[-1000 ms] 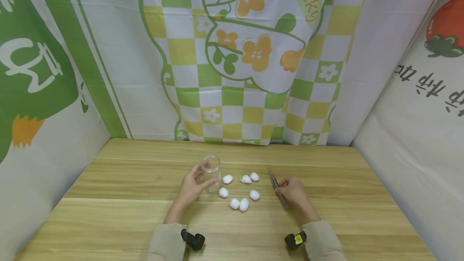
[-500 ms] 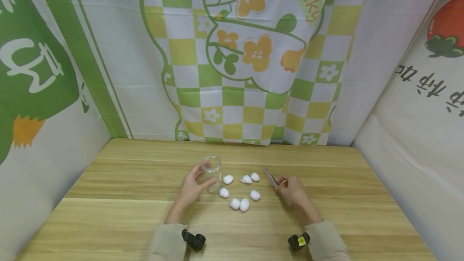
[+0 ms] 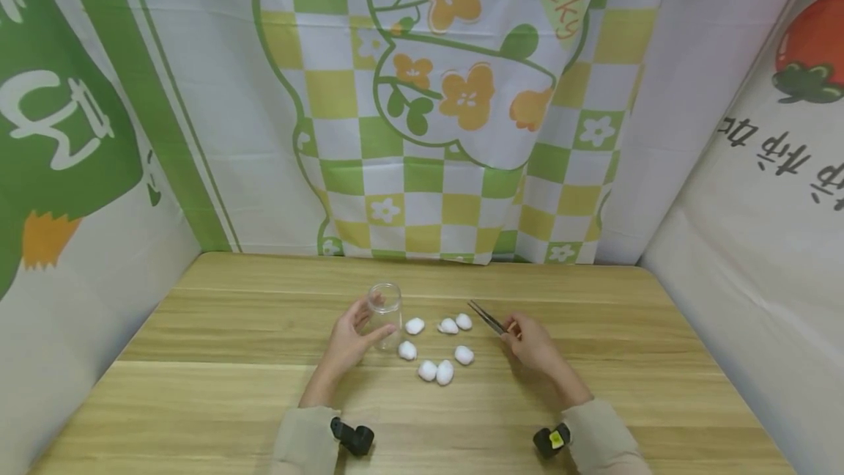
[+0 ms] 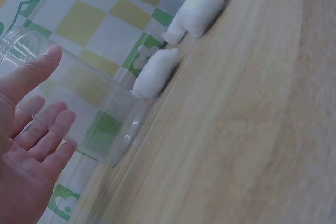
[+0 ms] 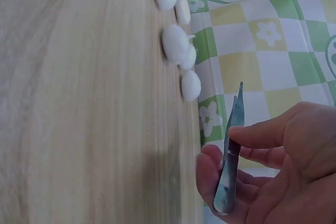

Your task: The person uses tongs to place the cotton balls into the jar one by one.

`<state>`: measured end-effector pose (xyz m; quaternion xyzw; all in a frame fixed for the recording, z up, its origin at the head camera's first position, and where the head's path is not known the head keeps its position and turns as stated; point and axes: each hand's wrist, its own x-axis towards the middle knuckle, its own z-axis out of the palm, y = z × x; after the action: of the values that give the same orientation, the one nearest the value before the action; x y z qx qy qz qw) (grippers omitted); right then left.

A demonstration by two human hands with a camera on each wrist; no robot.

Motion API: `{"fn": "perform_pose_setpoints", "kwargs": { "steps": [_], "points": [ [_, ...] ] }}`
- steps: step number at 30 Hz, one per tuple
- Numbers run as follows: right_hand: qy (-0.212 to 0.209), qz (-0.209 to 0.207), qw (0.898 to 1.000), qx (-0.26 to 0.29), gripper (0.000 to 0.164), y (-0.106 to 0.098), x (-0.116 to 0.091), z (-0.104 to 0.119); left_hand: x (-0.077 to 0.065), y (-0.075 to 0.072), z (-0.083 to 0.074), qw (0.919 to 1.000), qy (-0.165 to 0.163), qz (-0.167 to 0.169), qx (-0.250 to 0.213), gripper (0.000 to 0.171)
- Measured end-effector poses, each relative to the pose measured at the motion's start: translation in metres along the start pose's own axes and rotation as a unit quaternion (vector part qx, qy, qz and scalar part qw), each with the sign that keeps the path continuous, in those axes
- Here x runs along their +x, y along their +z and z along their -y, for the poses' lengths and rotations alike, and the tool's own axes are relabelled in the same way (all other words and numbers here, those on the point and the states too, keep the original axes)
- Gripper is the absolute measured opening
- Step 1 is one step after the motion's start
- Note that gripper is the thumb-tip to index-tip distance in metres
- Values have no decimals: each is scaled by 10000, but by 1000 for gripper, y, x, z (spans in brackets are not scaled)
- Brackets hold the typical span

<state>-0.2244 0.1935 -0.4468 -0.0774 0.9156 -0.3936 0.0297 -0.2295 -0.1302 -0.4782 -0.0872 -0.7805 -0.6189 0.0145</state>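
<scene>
On the left of the table my left hand [image 3: 349, 337] holds an upright clear jar [image 3: 386, 319], its thumb on the near side and its fingers round the back. No lid is on the jar, and its base meets the tabletop in the left wrist view. Between my thumb and fingers, my right hand [image 3: 532, 347] pinches metal tweezers [image 5: 229, 174]. Their tips point up and left, slightly apart, with nothing between them. Several white cotton balls [image 3: 445, 372] lie in a loose ring between the two hands. The nearest pair to the tweezer tips is a cotton pair [image 3: 464, 322] at the back right.
The wood-grain table [image 3: 231, 358] extends widely on both sides of the hands. Behind it hangs a checked green and yellow cloth [image 3: 422, 196], with printed cloth walls at left and right. Black wrist cameras [image 3: 352, 437] sit on both wrists.
My right hand has turned the tweezers, swinging their tips left toward the cotton balls, while its wrist shifted slightly right. The left hand, jar and cotton balls have stayed put.
</scene>
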Motion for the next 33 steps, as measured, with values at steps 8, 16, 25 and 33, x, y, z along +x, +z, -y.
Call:
{"fn": "perform_pose_setpoints", "kwargs": {
  "steps": [8,16,25,33],
  "points": [
    [-391,214,9988,188,8,-2,-1,0,0,-1,1,10000,-87,-25,16,71],
    [202,365,9990,180,18,-1,1,3,0,-1,0,9999,-84,-77,23,70],
    [175,310,9991,-242,24,2,6,-1,0,-2,-1,9998,-11,-88,203,70],
    [184,291,9984,-455,25,5,10,-4,1,-4,-1,9988,-165,-148,433,71]
  ]
}}
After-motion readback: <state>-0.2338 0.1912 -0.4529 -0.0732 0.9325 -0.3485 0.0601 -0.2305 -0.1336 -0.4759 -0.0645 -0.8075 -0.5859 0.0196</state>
